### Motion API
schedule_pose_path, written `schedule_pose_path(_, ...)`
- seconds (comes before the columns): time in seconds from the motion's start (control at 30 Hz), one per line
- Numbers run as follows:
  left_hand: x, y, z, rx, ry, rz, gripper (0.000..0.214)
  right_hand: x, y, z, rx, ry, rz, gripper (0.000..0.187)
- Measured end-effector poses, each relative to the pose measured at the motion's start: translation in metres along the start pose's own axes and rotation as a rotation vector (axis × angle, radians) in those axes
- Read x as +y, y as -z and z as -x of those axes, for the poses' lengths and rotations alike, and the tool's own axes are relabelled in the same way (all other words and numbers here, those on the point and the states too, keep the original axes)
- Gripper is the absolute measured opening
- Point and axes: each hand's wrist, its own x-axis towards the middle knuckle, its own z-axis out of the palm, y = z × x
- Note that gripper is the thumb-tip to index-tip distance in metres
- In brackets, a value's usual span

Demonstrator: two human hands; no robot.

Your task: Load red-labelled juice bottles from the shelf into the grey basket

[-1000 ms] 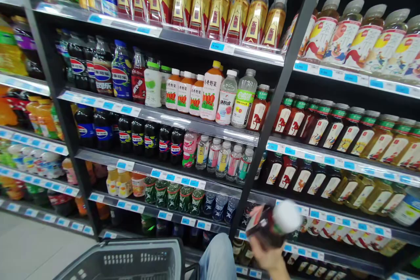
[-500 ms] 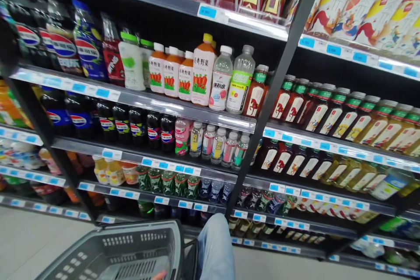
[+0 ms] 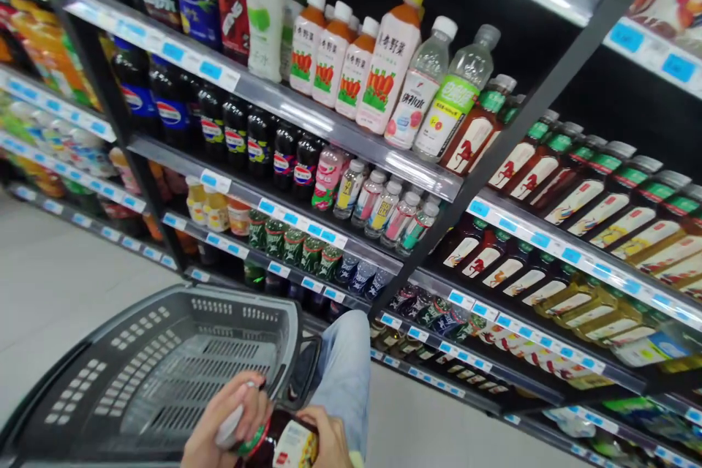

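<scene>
A bottle of dark red-brown drink (image 3: 277, 442) with a white label and a green neck band lies tilted low in the view, above the near right side of the grey shopping basket (image 3: 180, 340). Around its pale grey cap (image 3: 230, 425) the fingers of my left hand (image 3: 238, 409) are closed. My right hand (image 3: 329, 442) grips the bottle's body from the other side, partly cut off by the lower frame edge. Slots and holes show in the basket's walls and floor.
Shelves (image 3: 323, 121) of bottled drinks run across the view, with dark cola bottles, carrot-juice bottles (image 3: 387, 62) and tea bottles (image 3: 581, 179). A black upright post (image 3: 526, 113) divides them. My jeans-clad knee (image 3: 348, 358) stands between basket and shelves.
The view has tilted down, so the shelves sit higher and the basket shows more. Both hands and the bottle have come into view; before, only a fingertip showed over the basket.
</scene>
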Motion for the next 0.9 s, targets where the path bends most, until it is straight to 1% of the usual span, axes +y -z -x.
schedule_pose_path(0.07,0.005,0.002,-0.004,0.012,-0.014,0.031,0.036,-0.009,0.004,-0.006,-0.106,-0.044,-0.101,0.086)
schedule_pose_path(0.17,0.007,0.008,-0.01,-0.013,0.003,0.084,0.027,-0.021,0.007,-0.01,-0.279,-0.076,-0.275,0.088)
schedule_pose_path(0.23,0.007,0.018,-0.013,0.041,0.01,0.17,0.021,-0.029,0.008,-0.007,-0.361,-0.107,-0.355,0.092)
schedule_pose_path(0.3,0.006,0.03,-0.015,0.145,0.015,0.271,0.015,-0.038,0.012,-0.002,-0.422,-0.152,-0.353,0.092)
schedule_pose_path(0.4,0.003,0.051,-0.016,0.275,0.028,0.411,0.008,-0.052,0.022,0.0,-0.516,-0.19,-0.235,0.092)
schedule_pose_path(0.47,0.001,0.062,-0.017,0.315,0.034,0.446,0.008,-0.058,0.028,-0.001,-0.561,-0.199,-0.203,0.095)
schedule_pose_path(0.53,-0.002,0.068,-0.018,0.343,0.038,0.429,0.012,-0.059,0.031,-0.001,-0.587,-0.209,-0.218,0.096)
schedule_pose_path(0.67,-0.008,0.073,-0.024,0.388,-0.013,0.308,0.017,-0.054,0.028,0.002,-0.585,-0.192,-0.229,0.096)
schedule_pose_path(0.73,-0.012,0.075,-0.027,0.38,-0.04,0.178,0.017,-0.05,0.025,0.003,-0.561,-0.187,-0.235,0.094)
schedule_pose_path(0.83,-0.017,0.08,-0.029,0.344,-0.074,-0.167,0.016,-0.044,0.024,0.003,-0.516,-0.199,-0.221,0.093)
schedule_pose_path(0.9,-0.018,0.084,-0.029,0.314,-0.082,-0.428,0.02,-0.039,0.026,0.003,-0.483,-0.2,-0.185,0.093)
